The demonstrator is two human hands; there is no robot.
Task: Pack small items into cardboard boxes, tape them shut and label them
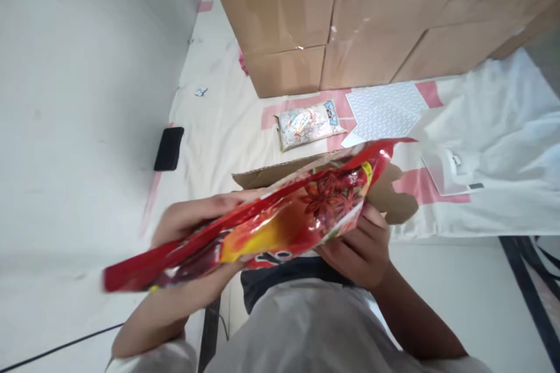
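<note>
A shiny red plastic food packet (271,230), printed with star anise and a yellow patch, is held up tilted in front of my body. My left hand (196,215) grips its left half, the fingers behind and the thumb low at the front edge. My right hand (361,245) is closed on the lower right edge, its fingertips partly hidden by the packet. Just beyond the packet lies a piece of brown cardboard (394,198), mostly covered from view. Farther off, a white printed packet (306,124) rests on the cloth-covered table (210,145).
Brown cartons (284,11) wrapped in clear film are stacked at the back. Label sheets (385,108) lie before them. A black phone-like object (168,148) sits by the left wall. White plastic sheeting (516,145) and a white card (450,172) are on the right.
</note>
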